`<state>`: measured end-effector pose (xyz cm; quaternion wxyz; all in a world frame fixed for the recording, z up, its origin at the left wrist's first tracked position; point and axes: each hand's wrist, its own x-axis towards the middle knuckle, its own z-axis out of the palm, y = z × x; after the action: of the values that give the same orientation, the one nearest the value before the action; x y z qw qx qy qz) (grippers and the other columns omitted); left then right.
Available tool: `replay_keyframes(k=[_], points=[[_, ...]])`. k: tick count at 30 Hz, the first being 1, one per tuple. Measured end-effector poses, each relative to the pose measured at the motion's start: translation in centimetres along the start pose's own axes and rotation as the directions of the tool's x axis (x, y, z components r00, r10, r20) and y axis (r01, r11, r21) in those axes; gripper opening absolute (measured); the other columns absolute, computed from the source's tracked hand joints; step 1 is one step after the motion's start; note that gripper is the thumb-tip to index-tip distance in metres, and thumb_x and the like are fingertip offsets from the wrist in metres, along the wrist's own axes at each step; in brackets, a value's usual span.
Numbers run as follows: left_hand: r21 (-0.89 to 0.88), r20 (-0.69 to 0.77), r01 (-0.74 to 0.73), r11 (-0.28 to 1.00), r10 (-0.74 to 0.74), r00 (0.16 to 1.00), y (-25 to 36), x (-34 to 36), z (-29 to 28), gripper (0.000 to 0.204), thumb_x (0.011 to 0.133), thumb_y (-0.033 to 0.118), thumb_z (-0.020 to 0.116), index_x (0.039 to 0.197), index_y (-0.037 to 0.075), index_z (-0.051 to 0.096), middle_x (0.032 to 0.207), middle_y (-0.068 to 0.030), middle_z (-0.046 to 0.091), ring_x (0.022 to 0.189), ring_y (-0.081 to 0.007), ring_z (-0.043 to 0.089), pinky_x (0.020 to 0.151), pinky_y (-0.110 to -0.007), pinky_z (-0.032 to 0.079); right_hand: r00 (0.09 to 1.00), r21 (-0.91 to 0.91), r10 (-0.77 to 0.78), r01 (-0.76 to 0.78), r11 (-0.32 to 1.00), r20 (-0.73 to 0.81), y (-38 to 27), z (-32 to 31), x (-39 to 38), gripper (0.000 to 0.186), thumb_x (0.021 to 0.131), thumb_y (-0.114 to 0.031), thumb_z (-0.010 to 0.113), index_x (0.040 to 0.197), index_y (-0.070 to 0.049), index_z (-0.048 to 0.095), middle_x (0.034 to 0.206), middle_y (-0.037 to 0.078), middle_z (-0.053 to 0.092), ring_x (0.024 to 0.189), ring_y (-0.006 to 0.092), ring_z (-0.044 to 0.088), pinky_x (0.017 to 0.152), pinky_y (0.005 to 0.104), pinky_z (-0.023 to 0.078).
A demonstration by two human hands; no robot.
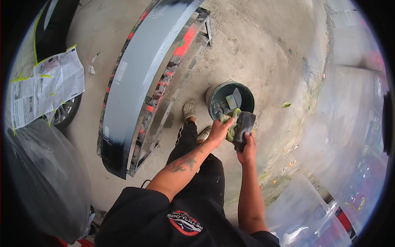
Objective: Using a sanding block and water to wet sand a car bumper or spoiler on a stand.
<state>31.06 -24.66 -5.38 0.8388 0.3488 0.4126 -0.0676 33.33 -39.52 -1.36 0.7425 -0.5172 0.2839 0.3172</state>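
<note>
My left hand [219,131] grips a crumpled green cloth [230,129], its fingers pressed against it. My right hand [247,148] holds a dark, flat rectangular piece [246,119] upright, touching the cloth. Just beyond both hands, a dark bucket [214,92] on the concrete holds some liquid and a couple of pale flat pieces [232,101]. To the left of my hands lies a long curved panel [131,74], grey with black ends, on a paint-spattered stand [203,49].
A car [51,24] with taped newspaper [53,82] and grey plastic sheeting [49,173] stands at the left. Translucent sheeting [325,131] covers the right side. My feet [189,109] stand on the concrete floor [263,49] between panel and bucket.
</note>
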Motion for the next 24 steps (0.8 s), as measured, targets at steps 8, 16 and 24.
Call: replay_keyframes(k=[8, 16, 24], points=[[0.445, 0.224, -0.362, 0.819, 0.290, 0.930, -0.9, 13.4, -3.0, 0.023, 0.084, 0.007, 0.062, 0.106, 0.003, 0.065, 0.090, -0.0035, 0.066, 0.082, -0.0115, 0.060, 0.077, -0.030, 0.050, 0.962, -0.343, -0.223, 0.159, 0.926, -0.155, 4.7, -8.2, 11.5, 0.033, 0.105, -0.013, 0.049, 0.136, -0.001, 0.048, 0.103, 0.011, 0.068, 0.083, 0.0180, 0.068, 0.074, 0.0343, 0.060], [0.668, 0.613, -0.696, 0.263, 0.335, 0.715, -6.8, 26.4, -9.0, 0.038, 0.081, 0.006, 0.062, 0.119, 0.006, 0.069, 0.099, -0.0147, 0.073, 0.095, -0.0234, 0.070, 0.087, -0.035, 0.053, 0.982, -0.064, -0.162, 0.156, 0.986, -0.100, 11.4, -10.5, 25.1, 0.026, 0.105, -0.010, 0.051, 0.130, -0.007, 0.045, 0.104, 0.008, 0.066, 0.088, 0.0135, 0.065, 0.071, 0.0299, 0.056], [0.821, 0.500, -0.521, 0.232, 0.144, 0.854, -3.8, 27.7, -5.1, 0.031, 0.085, 0.030, 0.075, 0.092, 0.000, 0.069, 0.076, -0.0178, 0.067, 0.071, -0.0277, 0.066, 0.069, -0.042, 0.050, 0.914, 0.059, -0.347, 0.343, 0.938, 0.211, 13.0, -9.7, 31.0, 0.022, 0.102, -0.008, 0.061, 0.120, -0.011, 0.048, 0.095, 0.002, 0.064, 0.085, 0.0067, 0.059, 0.076, 0.0228, 0.047]])
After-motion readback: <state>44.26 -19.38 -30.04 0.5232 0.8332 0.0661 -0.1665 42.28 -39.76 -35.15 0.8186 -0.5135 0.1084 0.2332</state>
